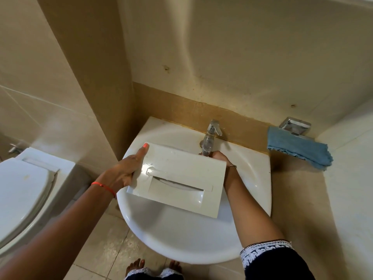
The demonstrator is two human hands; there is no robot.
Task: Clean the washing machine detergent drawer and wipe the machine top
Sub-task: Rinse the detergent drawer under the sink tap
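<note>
Detergent drawer (181,174) is held over the sink (181,239), front face up. Left hand (125,170) grips its left edge w/ thumb on top. Right hand (220,157) under tap (210,138), mostly hidden behind drawer: grip unclear. Blue cloth (298,148) on counter (292,199) at right.

So the detergent drawer (181,174) is held over the white sink (181,239), front panel facing the camera with a few water drops on it. The left hand (129,168) grips its left edge, thumb on the panel. The right hand (221,157) is tucked behind the far corner, right under the tap (210,136), fingers mostly hidden. A blue cloth (298,148) hangs off a chrome holder (295,126) on the right, and there's a toilet (22,190) on the left.
</note>
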